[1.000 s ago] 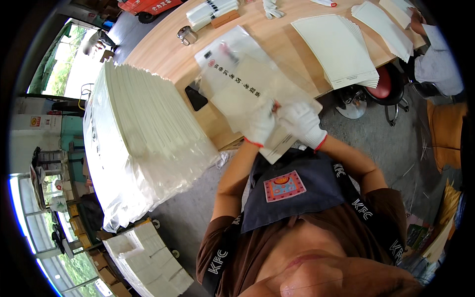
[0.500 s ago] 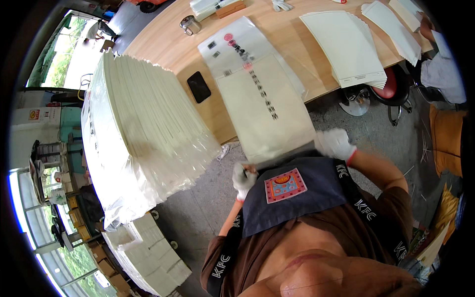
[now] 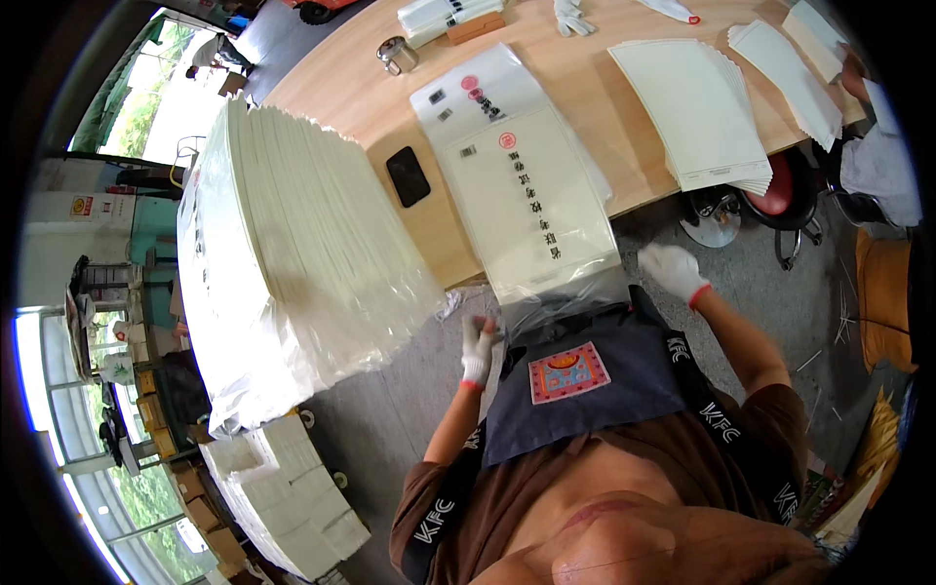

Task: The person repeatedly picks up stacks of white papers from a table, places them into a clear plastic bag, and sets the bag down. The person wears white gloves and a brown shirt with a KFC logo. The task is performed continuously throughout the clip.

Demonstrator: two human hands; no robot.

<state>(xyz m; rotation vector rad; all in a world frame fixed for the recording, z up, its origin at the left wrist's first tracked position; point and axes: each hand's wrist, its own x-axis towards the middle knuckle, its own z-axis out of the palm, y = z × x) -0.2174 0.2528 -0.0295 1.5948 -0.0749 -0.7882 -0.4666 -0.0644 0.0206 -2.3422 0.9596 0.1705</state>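
Observation:
A clear plastic bag holding cream printed sheets lies over the table's near edge, its loose end against my apron. My left hand, in a white glove with bare fingertips, is beside the bag's lower left corner with its fingers apart, holding nothing. To the right of the bag, my gloved right hand hangs clear of it, fingers loosely stretched and slightly blurred. Beneath and beyond the filled bag lie more flat printed plastic bags.
A tall stack of filled bags rises at left, by a black phone. Cream paper piles lie at right on the wooden table. A metal mug stands at the back. A co-worker's arm is at far right.
Both my hands have let go of the bag's near end and moved outward. The bag's clear end now hangs loose, and the sheets sit slightly farther from me inside it.

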